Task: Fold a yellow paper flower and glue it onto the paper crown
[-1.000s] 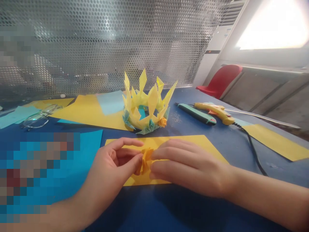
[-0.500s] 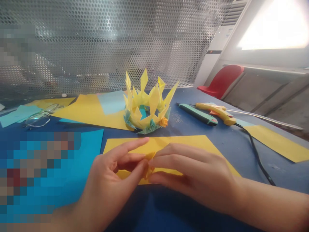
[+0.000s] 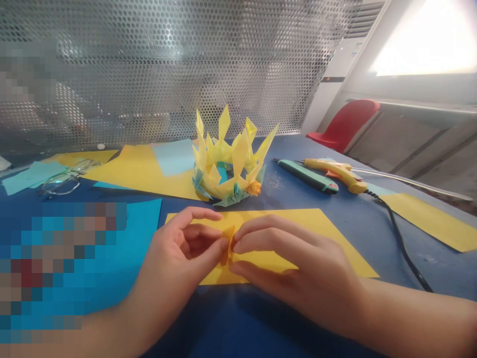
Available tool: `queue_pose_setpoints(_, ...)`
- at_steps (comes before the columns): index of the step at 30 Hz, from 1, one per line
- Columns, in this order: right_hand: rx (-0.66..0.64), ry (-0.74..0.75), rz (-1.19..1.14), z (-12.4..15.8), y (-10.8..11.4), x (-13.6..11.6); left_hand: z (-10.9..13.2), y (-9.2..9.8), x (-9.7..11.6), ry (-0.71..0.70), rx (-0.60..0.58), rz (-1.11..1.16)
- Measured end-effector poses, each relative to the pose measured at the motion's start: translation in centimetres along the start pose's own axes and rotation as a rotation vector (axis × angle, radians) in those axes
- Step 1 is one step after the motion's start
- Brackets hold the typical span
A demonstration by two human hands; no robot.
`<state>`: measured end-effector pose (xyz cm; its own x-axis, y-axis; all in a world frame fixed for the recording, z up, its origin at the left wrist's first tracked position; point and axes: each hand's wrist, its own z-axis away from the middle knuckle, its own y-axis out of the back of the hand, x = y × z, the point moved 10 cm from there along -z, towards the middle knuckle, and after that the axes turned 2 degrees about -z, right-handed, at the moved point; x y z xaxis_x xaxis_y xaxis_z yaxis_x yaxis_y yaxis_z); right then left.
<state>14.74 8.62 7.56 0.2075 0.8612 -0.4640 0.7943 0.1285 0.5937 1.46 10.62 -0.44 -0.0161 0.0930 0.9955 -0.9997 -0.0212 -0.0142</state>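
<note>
Between my two hands is a small folded piece of orange-yellow paper [image 3: 230,243], held above a yellow sheet [image 3: 294,233] on the table. My left hand [image 3: 182,253] pinches it between thumb and fingers, its index finger arched over the top. From the right, the fingertips of my right hand [image 3: 298,258] close on the same piece; its thumb sits lower, near the bottom edge. Fingers cover part of the folds. Just beyond stands a yellow paper crown [image 3: 238,154] with tall points, green paper leaves and an orange paper rose [image 3: 254,188] at its base.
To the right lie a green utility knife [image 3: 307,175] and a yellow glue gun [image 3: 335,173] with a black cord [image 3: 398,238]. Glasses [image 3: 61,184] and coloured sheets are at the left, with a blue sheet [image 3: 122,268] nearer. A perforated metal panel [image 3: 167,74] stands behind.
The folded paper has turned slightly and shows more of its face. My left index finger has bent back a little, and the right fingers have shifted along the paper. The view has moved slightly.
</note>
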Motion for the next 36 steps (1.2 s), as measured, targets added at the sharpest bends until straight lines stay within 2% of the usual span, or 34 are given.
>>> queue_pose_setpoints(6, 0.024, -0.015, 0.063, 0.2, 0.1, -0.1, -0.1, -0.2, -0.4, 0.022, -0.012, 0.029)
queue_pose_setpoints(13, 0.069, 0.038, 0.101, 0.5, 0.2, -0.1, -0.5, -0.3, -0.6, 0.018, -0.023, 0.041)
queue_pose_setpoints(23, -0.08, 0.108, 0.096, 0.3, -0.5, -0.5, -0.6, -0.9, -0.6, 0.067, -0.082, 0.081)
queue_pose_setpoints(30, -0.044, 0.071, 0.269, 0.0, 0.1, -0.4, -0.4, -1.2, -0.9, 0.078, -0.12, 0.018)
queue_pose_setpoints(36, -0.032, 0.085, 0.148, -0.2, 0.3, 0.1, -0.2, -1.4, -1.0, 0.071, -0.172, 0.011)
